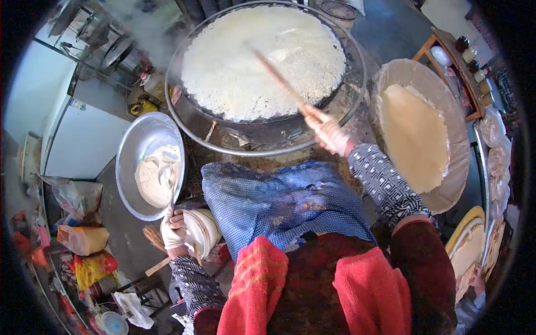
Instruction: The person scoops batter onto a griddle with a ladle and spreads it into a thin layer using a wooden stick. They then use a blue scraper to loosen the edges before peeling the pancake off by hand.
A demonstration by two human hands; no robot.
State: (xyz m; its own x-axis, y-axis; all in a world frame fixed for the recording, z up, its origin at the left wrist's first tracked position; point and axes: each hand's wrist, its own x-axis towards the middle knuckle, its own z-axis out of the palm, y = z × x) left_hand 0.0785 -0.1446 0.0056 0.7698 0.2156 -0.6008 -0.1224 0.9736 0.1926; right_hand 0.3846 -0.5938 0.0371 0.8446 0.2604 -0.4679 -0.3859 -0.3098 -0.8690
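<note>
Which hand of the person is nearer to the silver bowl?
Left. The left hand is by the near rim of the silver bowl, holding a ladle; the right hand is farther off, by the metal ring, holding a wooden stick.

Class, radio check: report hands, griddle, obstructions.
Left hand gripping ladle in metal basin; right hand gripping wooden stick. Pale mixture covering most of griddle. Nothing visibly blocking the stick.
</note>
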